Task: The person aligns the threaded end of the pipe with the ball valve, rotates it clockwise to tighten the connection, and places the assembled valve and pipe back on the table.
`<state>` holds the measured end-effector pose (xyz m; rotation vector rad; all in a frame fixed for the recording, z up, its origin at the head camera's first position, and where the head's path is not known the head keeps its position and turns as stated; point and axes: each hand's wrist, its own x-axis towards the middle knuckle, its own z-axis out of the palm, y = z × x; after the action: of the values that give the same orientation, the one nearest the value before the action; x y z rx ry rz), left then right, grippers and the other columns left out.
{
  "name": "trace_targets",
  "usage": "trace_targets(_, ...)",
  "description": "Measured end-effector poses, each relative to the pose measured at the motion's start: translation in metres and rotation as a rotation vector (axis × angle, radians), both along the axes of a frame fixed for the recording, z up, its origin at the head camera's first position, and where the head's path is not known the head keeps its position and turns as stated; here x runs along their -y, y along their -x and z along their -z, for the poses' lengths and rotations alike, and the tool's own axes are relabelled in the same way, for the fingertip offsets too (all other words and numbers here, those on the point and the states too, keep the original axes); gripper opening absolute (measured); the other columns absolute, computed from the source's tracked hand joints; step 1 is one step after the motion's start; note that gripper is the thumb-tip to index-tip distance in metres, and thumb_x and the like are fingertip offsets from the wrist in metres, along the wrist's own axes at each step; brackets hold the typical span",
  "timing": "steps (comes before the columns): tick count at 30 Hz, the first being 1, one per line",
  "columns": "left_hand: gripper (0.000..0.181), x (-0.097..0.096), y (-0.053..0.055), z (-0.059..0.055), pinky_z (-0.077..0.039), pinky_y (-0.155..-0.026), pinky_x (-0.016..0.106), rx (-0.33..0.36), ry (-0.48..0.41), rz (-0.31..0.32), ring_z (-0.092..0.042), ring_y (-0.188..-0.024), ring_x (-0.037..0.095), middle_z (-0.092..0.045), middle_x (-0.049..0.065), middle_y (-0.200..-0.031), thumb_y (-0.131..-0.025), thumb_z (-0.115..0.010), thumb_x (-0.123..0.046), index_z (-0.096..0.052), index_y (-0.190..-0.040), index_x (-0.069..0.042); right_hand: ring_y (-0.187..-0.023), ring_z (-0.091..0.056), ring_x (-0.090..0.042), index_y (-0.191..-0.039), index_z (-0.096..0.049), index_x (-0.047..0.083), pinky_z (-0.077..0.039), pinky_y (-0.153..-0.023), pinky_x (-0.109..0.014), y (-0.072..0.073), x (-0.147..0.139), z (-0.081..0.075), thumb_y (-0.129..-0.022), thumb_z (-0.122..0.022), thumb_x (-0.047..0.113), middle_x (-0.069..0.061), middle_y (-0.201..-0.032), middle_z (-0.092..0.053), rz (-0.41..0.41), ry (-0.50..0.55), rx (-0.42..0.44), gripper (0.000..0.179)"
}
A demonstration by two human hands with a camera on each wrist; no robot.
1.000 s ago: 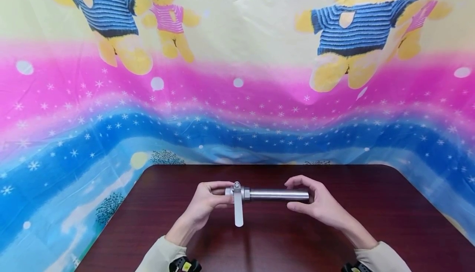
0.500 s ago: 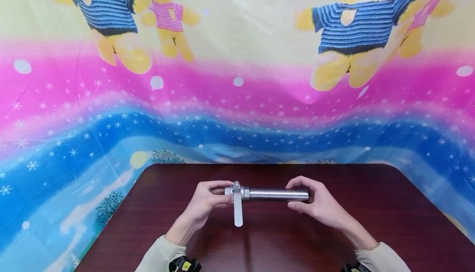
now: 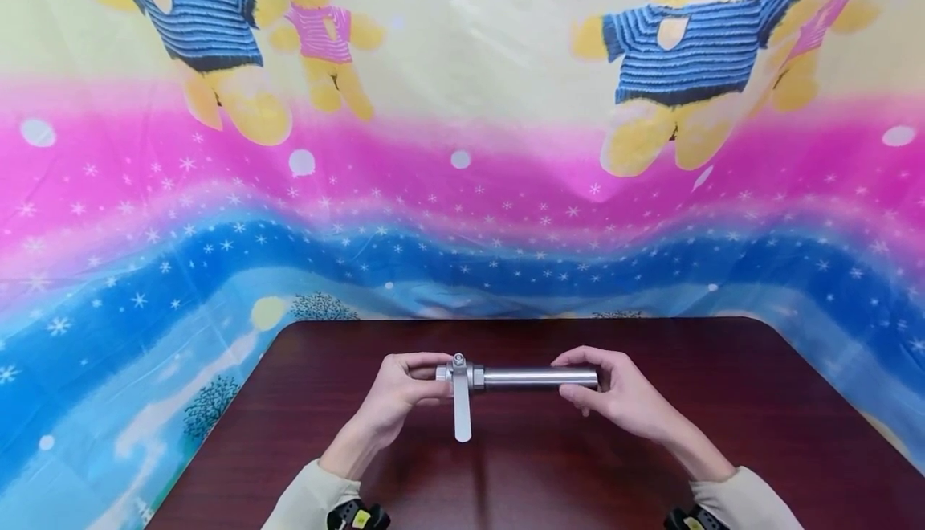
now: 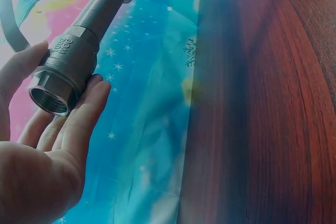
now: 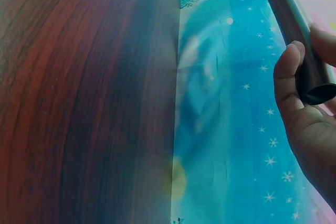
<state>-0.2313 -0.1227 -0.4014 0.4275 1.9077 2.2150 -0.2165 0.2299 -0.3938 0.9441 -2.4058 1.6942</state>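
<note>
A silvery ball valve (image 3: 474, 377) with a flat lever handle (image 3: 462, 417) hangs above the table, the lever pointing toward me. My left hand (image 3: 390, 397) holds its left end between thumb and fingers. Facing the left wrist camera is the valve's threaded opening (image 4: 50, 98). A straight metal pipe (image 3: 520, 378) extends from the valve's right side, roughly level. Near the pipe's far end, my right hand (image 3: 629, 395) grips it, thumb in front and fingers behind and beneath. The right wrist view shows the pipe's hollow end (image 5: 317, 95) beside the thumb. Whatever threads join pipe and valve are hidden.
Below both hands lies a dark red-brown wooden table (image 3: 549, 474) with rounded far corners. Behind it and along the sides hangs a printed cloth (image 3: 462, 217) with bears and snowflakes. Each wrist wears a black band, such as the left wristband (image 3: 357, 515).
The fingers of my right hand have shifted around the pipe, and fingertips now show under it. My left hand, the valve and the lever keep the same pose.
</note>
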Motion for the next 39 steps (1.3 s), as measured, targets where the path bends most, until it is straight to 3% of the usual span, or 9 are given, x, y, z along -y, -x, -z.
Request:
trace_targets(3, 0.045, 0.001, -0.0007, -0.0009, -0.062, -0.085, 0.046, -0.003, 0.007, -0.011, -0.078, -0.086, 0.025, -0.077, 0.02, -0.109, -0.083, -0.079, 0.004, -0.069, -0.127, 0.012, -0.065, -0.065, -0.021, -0.124, -0.071, 0.007, -0.059, -0.057, -0.037, 0.0, 0.0007, -0.0012, -0.097, -0.076, 0.005, -0.011, -0.084, -0.07, 0.006, -0.005, 0.007, 0.028)
trace_targets(8, 0.046, 0.0009, -0.0007, -0.0009, -0.062, -0.083, 0.042, 0.001, 0.012, -0.005, -0.078, -0.086, 0.025, -0.077, 0.02, -0.109, -0.083, -0.078, 0.004, -0.069, -0.127, 0.012, -0.069, -0.066, -0.02, -0.124, -0.068, 0.006, -0.058, -0.055, -0.037, -0.0002, 0.0029, -0.0021, -0.09, -0.082, 0.0, -0.013, -0.098, -0.071, 0.0, 0.026, 0.008, 0.038)
trace_targets(14, 0.047, -0.0002, 0.0003, -0.0004, -0.061, -0.087, 0.05, 0.004, 0.019, -0.008, -0.078, -0.086, 0.025, -0.077, 0.019, -0.108, -0.084, -0.078, 0.004, -0.068, -0.129, 0.012, -0.058, -0.061, -0.022, -0.12, -0.072, 0.006, -0.056, -0.051, -0.038, -0.0009, 0.0025, -0.0037, -0.098, -0.075, 0.007, -0.011, -0.077, -0.067, 0.037, -0.007, 0.02, 0.022)
trace_targets(20, 0.047, -0.0006, 0.0002, -0.0014, -0.06, -0.089, 0.053, -0.002, 0.011, 0.002, -0.078, -0.086, 0.025, -0.077, 0.019, -0.108, -0.084, -0.078, 0.004, -0.067, -0.129, 0.013, -0.056, -0.059, -0.02, -0.123, -0.069, 0.009, -0.052, -0.046, -0.038, 0.0002, 0.003, -0.0052, -0.091, -0.082, 0.004, -0.01, -0.089, -0.07, 0.047, -0.018, 0.024, 0.036)
trace_targets(26, 0.046, -0.0007, 0.0001, -0.0028, -0.062, -0.084, 0.044, -0.006, 0.005, 0.0, -0.078, -0.086, 0.025, -0.077, 0.02, -0.108, -0.084, -0.078, 0.005, -0.068, -0.128, 0.013, -0.059, -0.061, -0.021, -0.12, -0.072, 0.009, -0.055, -0.051, -0.039, 0.0014, 0.002, -0.0059, -0.097, -0.077, 0.009, -0.008, -0.075, -0.067, 0.051, -0.025, 0.026, 0.024)
trace_targets(31, 0.046, -0.001, -0.0002, -0.0025, -0.062, -0.084, 0.044, -0.005, 0.002, -0.001, -0.078, -0.085, 0.025, -0.077, 0.02, -0.108, -0.083, -0.078, 0.006, -0.068, -0.128, 0.013, -0.068, -0.063, -0.019, -0.121, -0.069, 0.009, -0.055, -0.056, -0.033, 0.0021, 0.0026, -0.0058, -0.09, -0.083, 0.007, -0.008, -0.09, -0.07, 0.031, -0.013, -0.014, 0.034)
trace_targets(35, 0.047, -0.0017, -0.0004, -0.002, -0.06, -0.088, 0.052, 0.0, 0.005, 0.0, -0.078, -0.085, 0.024, -0.077, 0.019, -0.107, -0.082, -0.077, 0.006, -0.068, -0.128, 0.012, -0.061, -0.061, -0.02, -0.117, -0.071, 0.009, -0.053, -0.05, -0.034, 0.003, 0.0032, -0.0047, -0.094, -0.08, 0.006, -0.011, -0.079, -0.067, 0.034, 0.0, 0.004, 0.025)
trace_targets(39, 0.047, -0.0018, -0.0003, -0.0022, -0.061, -0.086, 0.048, -0.004, 0.006, -0.009, -0.078, -0.085, 0.023, -0.077, 0.019, -0.107, -0.082, -0.077, 0.006, -0.068, -0.128, 0.012, -0.057, -0.06, -0.02, -0.12, -0.073, 0.01, -0.053, -0.048, -0.036, 0.003, 0.0034, -0.0047, -0.097, -0.077, 0.01, -0.012, -0.075, -0.067, 0.048, -0.009, 0.038, 0.024)
